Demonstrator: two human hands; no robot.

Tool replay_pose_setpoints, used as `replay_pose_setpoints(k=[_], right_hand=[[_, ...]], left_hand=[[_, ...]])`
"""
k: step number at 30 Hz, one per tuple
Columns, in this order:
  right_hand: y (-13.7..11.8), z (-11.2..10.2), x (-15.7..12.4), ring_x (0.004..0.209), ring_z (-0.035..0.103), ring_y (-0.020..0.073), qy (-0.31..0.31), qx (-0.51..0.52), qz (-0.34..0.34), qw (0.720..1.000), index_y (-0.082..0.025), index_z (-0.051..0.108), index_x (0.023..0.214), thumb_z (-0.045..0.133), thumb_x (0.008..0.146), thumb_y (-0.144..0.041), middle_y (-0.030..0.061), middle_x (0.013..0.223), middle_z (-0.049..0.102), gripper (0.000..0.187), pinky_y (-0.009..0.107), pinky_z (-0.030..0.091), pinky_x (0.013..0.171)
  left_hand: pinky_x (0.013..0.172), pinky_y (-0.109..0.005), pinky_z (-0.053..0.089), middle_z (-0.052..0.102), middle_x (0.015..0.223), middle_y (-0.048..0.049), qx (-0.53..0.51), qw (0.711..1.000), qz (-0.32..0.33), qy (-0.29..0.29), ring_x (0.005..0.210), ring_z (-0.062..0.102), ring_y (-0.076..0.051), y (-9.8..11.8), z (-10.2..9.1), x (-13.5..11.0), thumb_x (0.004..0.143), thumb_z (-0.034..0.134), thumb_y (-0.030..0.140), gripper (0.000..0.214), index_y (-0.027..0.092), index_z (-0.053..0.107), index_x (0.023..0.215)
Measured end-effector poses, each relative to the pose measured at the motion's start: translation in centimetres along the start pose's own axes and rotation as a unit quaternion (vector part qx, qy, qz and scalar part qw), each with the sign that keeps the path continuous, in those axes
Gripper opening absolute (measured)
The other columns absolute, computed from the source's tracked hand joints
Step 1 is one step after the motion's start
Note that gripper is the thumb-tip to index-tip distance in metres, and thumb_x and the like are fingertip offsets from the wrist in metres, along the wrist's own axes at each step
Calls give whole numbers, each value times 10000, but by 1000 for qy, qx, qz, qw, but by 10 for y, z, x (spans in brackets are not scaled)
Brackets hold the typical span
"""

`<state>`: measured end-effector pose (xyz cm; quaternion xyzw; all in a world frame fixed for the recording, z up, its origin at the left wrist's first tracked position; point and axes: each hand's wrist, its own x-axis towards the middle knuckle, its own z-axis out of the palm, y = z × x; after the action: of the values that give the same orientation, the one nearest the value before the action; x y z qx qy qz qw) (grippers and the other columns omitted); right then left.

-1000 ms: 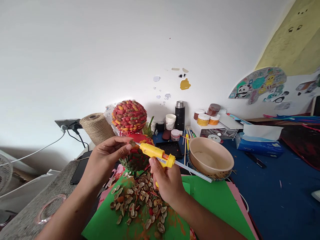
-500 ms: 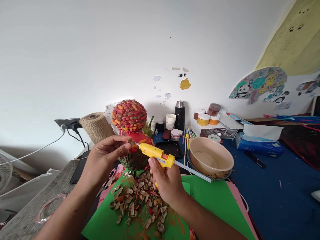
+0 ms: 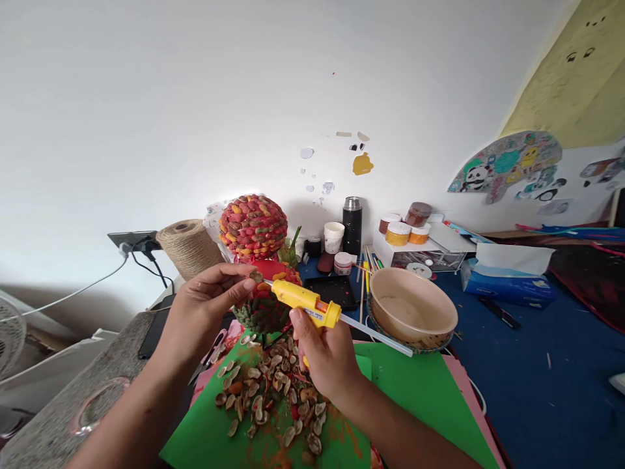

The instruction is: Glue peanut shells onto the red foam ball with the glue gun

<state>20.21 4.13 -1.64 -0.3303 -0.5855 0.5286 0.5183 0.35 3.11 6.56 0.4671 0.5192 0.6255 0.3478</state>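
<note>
Between the thumb and fingers of my left hand (image 3: 208, 299) is a brown nutshell half (image 3: 255, 276). My right hand (image 3: 325, 358) grips a yellow hot glue gun (image 3: 300, 301), whose metal tip meets or nearly meets the shell. A clear glue stick (image 3: 378, 335) sticks out of the gun's back end. Just behind my hands stands a round form (image 3: 266, 316) partly covered in red, orange and green shells, with a bare red top. Behind it is a ball (image 3: 252, 228) covered in red, orange and brown shells. Many loose shells (image 3: 273, 384) lie on green paper (image 3: 195, 423) below.
A beige bowl (image 3: 413, 306) stands right of the glue gun. Farther back are a black thermos (image 3: 352, 228), paper cups (image 3: 334, 236) and paint jars (image 3: 398, 233). A twine spool (image 3: 190, 251) is at left, near a plugged-in power strip (image 3: 131, 243). Tissues (image 3: 508, 280) lie at right.
The shell in my left hand has tilted slightly, showing more of its face to the glue gun's tip. Otherwise both hands and the gun stay nearly where they were.
</note>
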Motion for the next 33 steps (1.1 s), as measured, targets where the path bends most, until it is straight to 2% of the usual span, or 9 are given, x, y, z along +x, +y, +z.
replay_pose_setpoints(k=[4,9,16,21,30,33], right_hand=[[0,0,0,505,571,198,1,-15,2,1000,-228,749,915,599,1031,-920,-43,520,477,717,270,422,439],[1,0,0,564,635,225,3,-33,-5,999,-222,784,956,585,1037,-922,-19,532,524,733,275,455,472],[-2,-1,-1,493,559,182,-24,-26,5,999,-226,758,911,569,1025,-952,-49,512,478,758,265,426,457],[-4,-1,0,450,499,157,-16,5,1,1000,-224,749,921,587,1023,-946,-57,514,483,747,260,396,429],[-4,-1,-2,440,471,149,-16,-3,-13,1000,-222,756,945,582,1054,-898,-62,534,467,706,254,376,410],[-5,-1,-2,472,522,163,-8,-15,-21,1000,-226,746,911,590,1065,-868,-48,548,489,679,255,399,423]], left_hand=[[674,-282,658,826,763,-25,12,1000,11,3,770,802,-239,-1,-2,1,697,1115,504,413,273,937,989],[677,-287,650,855,834,-41,9,1000,13,6,782,789,-236,-2,-1,2,690,1115,503,419,270,933,987],[638,-239,601,858,869,-38,-9,1000,9,28,721,723,-178,-1,-1,8,614,1143,532,477,258,931,942],[654,-239,610,865,889,-46,-14,999,20,21,743,746,-184,-4,-2,9,635,1139,513,455,258,929,947],[735,-363,709,899,975,-91,32,999,35,3,863,850,-300,-5,-3,6,701,1109,536,422,280,920,980],[766,-357,721,904,973,-89,27,999,35,-1,867,860,-290,-6,-3,6,703,1112,527,426,272,924,988]])
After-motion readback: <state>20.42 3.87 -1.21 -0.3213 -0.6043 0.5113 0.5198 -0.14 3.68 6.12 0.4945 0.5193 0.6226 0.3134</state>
